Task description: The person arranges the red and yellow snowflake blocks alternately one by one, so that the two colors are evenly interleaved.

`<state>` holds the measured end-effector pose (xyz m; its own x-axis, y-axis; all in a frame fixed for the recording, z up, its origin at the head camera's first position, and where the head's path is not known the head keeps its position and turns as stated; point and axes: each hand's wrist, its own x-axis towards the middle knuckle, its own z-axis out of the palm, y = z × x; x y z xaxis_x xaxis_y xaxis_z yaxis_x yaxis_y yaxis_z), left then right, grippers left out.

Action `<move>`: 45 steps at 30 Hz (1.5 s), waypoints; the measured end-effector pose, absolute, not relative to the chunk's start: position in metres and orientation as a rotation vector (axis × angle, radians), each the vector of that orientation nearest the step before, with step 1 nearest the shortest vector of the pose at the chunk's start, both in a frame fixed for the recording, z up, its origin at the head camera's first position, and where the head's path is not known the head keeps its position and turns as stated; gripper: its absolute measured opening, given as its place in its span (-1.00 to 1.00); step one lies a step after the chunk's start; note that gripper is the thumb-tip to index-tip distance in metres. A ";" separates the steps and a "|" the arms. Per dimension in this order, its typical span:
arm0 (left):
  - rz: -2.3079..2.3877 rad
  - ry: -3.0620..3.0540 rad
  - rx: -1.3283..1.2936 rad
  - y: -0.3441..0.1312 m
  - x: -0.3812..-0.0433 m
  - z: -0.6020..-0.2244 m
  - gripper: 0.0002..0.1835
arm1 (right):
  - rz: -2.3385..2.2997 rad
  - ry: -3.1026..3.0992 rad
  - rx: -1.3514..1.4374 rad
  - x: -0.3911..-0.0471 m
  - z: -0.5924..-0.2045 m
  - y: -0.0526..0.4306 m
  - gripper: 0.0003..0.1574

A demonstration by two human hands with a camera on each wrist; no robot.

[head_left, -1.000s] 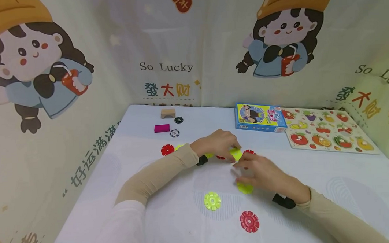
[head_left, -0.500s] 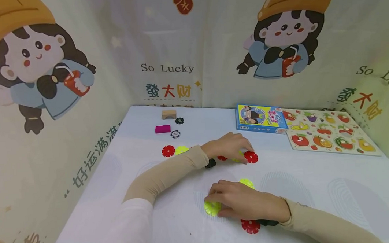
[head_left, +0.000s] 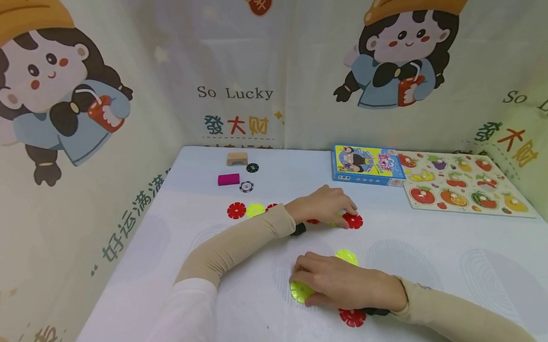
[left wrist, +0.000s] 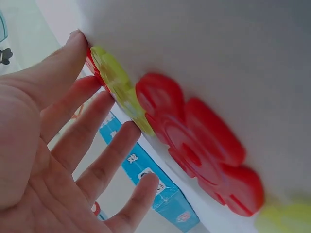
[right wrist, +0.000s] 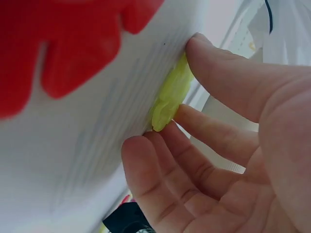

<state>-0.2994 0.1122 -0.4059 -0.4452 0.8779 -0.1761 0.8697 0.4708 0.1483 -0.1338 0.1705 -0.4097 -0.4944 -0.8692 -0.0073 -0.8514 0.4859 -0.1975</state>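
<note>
My left hand [head_left: 319, 205] is at the right end of a row of red and yellow plastic snowflake discs. Its thumb and index finger pinch the edges of the red end disc [head_left: 353, 221]; the other fingers lie spread along the yellow disc [left wrist: 119, 85] beside it. Closer to the left wrist camera lies another red disc [left wrist: 189, 148]. My right hand [head_left: 345, 281], nearer the body, pinches a yellow disc [head_left: 301, 292] between thumb and fingers, low against the table. The left forearm hides the row's middle.
A loose yellow disc [head_left: 346, 256] and a red disc [head_left: 353, 318] lie beside the right hand. At the back left are a wooden arch block [head_left: 237, 159], a magenta block [head_left: 228, 179] and two chips [head_left: 246, 186]. A blue box [head_left: 369, 164] and fruit puzzle board [head_left: 465, 184] stand back right.
The right hand has left the row, moved down and left, and taken hold of the yellow disc. The left hand has shifted right, from the yellow disc to the red end disc.
</note>
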 end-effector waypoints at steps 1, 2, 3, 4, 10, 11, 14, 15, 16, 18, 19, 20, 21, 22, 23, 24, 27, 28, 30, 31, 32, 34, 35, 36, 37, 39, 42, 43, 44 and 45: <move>0.051 2.491 1.500 0.113 -0.299 -0.406 -0.47 | -0.252 2.618 -1.519 -0.133 -0.408 0.171 -0.49; 0.046 2.492 1.496 0.113 -0.299 -0.405 -0.47 | -0.246 2.624 -1.520 -0.133 -0.408 0.171 -0.50; 0.041 2.494 1.492 0.114 -0.299 -0.405 -0.47 | -0.243 2.626 -1.520 -0.132 -0.407 0.171 -0.51; 0.036 2.496 1.487 0.114 -0.299 -0.405 -0.46 | -0.236 2.631 -1.523 -0.132 -0.407 0.171 -0.52; 0.013 2.513 1.488 0.114 -0.296 -0.403 -0.46 | -0.246 2.668 -1.444 -0.135 -0.406 0.185 -0.52; 0.012 2.515 1.493 0.114 -0.296 -0.403 -0.46 | -0.256 2.679 -1.401 -0.136 -0.405 0.190 -0.51; 0.017 2.511 1.495 0.114 -0.296 -0.402 -0.47 | -0.278 2.745 -1.238 -0.143 -0.399 0.207 -0.50; 0.010 2.511 1.506 0.114 -0.296 -0.402 -0.48 | -0.288 2.775 -1.193 -0.146 -0.397 0.215 -0.49; 0.008 2.509 1.514 0.114 -0.296 -0.403 -0.49 | -0.290 2.812 -1.152 -0.150 -0.395 0.223 -0.49; 0.019 2.506 1.532 0.114 -0.297 -0.403 -0.53 | -0.312 2.889 -1.058 -0.159 -0.393 0.241 -0.47; 0.019 2.505 1.545 0.114 -0.298 -0.403 -0.54 | -0.324 2.922 -1.011 -0.165 -0.392 0.251 -0.46; 0.019 2.503 1.557 0.114 -0.298 -0.403 -0.55 | -0.348 2.953 -0.965 -0.170 -0.391 0.260 -0.45; 0.020 2.499 1.562 0.114 -0.298 -0.403 -0.55 | -0.377 2.979 -0.915 -0.175 -0.391 0.269 -0.45; 0.022 2.496 1.565 0.115 -0.299 -0.403 -0.53 | -0.402 3.000 -0.860 -0.181 -0.392 0.278 -0.45; 0.021 2.495 1.567 0.115 -0.299 -0.404 -0.52 | -0.428 3.018 -0.803 -0.186 -0.392 0.287 -0.44; 0.013 2.492 1.568 0.115 -0.299 -0.404 -0.50 | -0.440 3.034 -0.746 -0.191 -0.393 0.295 -0.44; 0.009 2.493 1.563 0.115 -0.300 -0.404 -0.46 | -0.434 3.055 -0.614 -0.203 -0.398 0.315 -0.44; 0.008 2.495 1.565 0.115 -0.300 -0.404 -0.46 | -0.420 3.054 -0.585 -0.206 -0.401 0.320 -0.45; 0.018 2.497 1.564 0.115 -0.300 -0.404 -0.46 | -0.394 3.042 -0.553 -0.210 -0.405 0.327 -0.44; 0.020 2.499 1.565 0.114 -0.300 -0.404 -0.46 | -0.390 3.037 -0.551 -0.212 -0.407 0.329 -0.45; 0.017 2.504 1.563 0.114 -0.300 -0.404 -0.46 | -0.393 3.032 -0.556 -0.214 -0.409 0.330 -0.45; 0.017 2.506 1.564 0.113 -0.301 -0.404 -0.47 | -0.423 3.037 -0.567 -0.215 -0.411 0.330 -0.46; 0.017 2.508 1.561 0.113 -0.300 -0.404 -0.47 | -0.440 3.043 -0.570 -0.215 -0.413 0.330 -0.46; 0.019 2.509 1.554 0.113 -0.300 -0.404 -0.47 | -0.454 3.048 -0.573 -0.216 -0.414 0.330 -0.46; 0.021 2.510 1.549 0.113 -0.300 -0.404 -0.48 | -0.457 3.054 -0.568 -0.216 -0.414 0.329 -0.47; 0.029 2.506 1.545 0.113 -0.299 -0.403 -0.48 | -0.462 3.056 -0.550 -0.215 -0.415 0.328 -0.46; 0.040 2.500 1.545 0.113 -0.298 -0.403 -0.48 | -0.432 3.056 -0.512 -0.213 -0.414 0.326 -0.45; 0.041 2.502 1.547 0.114 -0.298 -0.403 -0.48 | -0.421 3.058 -0.503 -0.212 -0.414 0.326 -0.44; 0.042 2.505 1.551 0.114 -0.297 -0.403 -0.48 | -0.416 3.060 -0.492 -0.212 -0.413 0.325 -0.43; 0.046 2.507 1.552 0.115 -0.297 -0.403 -0.48 | -0.408 3.064 -0.484 -0.211 -0.413 0.325 -0.42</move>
<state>-0.2972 0.1147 -0.4028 -0.4325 0.8897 -0.1464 0.8838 0.4504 0.1268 -0.2110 0.3249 -0.4126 -0.9521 -0.3046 0.0275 -0.3011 0.9181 -0.2575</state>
